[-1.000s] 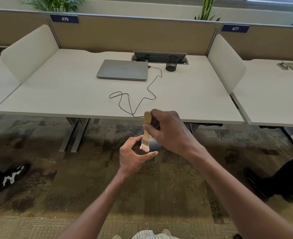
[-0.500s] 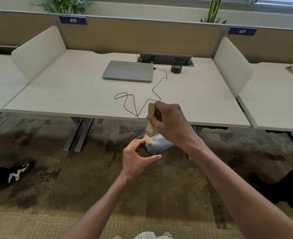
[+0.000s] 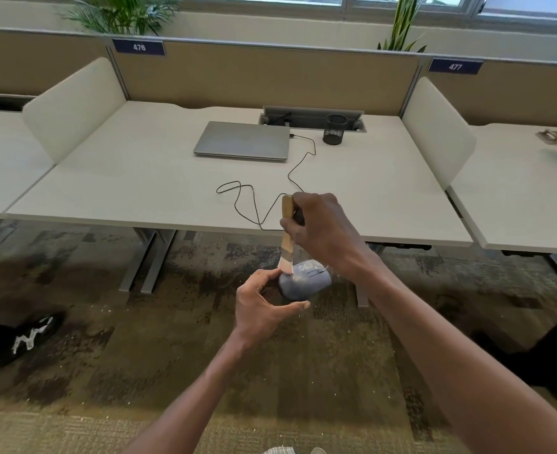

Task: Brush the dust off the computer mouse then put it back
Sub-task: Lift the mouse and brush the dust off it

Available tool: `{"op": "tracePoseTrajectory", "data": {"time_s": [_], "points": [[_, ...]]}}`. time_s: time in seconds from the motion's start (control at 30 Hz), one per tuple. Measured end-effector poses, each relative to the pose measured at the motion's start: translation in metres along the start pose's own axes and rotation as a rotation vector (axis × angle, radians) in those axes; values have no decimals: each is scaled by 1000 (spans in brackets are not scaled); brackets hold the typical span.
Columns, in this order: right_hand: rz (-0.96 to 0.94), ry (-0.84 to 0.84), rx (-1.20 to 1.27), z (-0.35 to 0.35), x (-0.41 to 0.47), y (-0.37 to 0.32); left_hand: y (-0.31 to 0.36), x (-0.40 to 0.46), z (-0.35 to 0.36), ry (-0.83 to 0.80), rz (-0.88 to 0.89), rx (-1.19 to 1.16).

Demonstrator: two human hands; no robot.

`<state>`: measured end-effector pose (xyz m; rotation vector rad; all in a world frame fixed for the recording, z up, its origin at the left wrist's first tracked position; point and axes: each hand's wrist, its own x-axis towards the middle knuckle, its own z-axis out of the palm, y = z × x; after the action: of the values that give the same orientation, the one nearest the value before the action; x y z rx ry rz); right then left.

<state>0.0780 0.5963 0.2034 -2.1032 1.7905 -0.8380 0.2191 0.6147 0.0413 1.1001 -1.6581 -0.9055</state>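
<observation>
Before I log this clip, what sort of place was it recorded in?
Most likely an open-plan office. Rows of white desks are split by fabric partition panels carrying numbered seat tags, 476 and 477. A closed laptop with a cable lies on the nearest desk.

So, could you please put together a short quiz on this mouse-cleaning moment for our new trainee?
1. True or false: the mouse rests on the desk.
2. Which hand grips the brush?
A. left hand
B. right hand
3. Fill in: the laptop lid is ____.

Key:
1. False; the left hand holds it out over the carpet, in front of the desk.
2. B
3. closed
</observation>
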Motion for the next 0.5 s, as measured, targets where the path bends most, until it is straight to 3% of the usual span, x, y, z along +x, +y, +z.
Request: {"op": "tracePoseTrajectory", "data": {"time_s": [0.27,0.5], "points": [[-6,-127,131,1,-3,8,1,1,-5,5,17,-1],[37,-82,89,-1,1,17,0,-7,-5,-6,-14,-48]]}}
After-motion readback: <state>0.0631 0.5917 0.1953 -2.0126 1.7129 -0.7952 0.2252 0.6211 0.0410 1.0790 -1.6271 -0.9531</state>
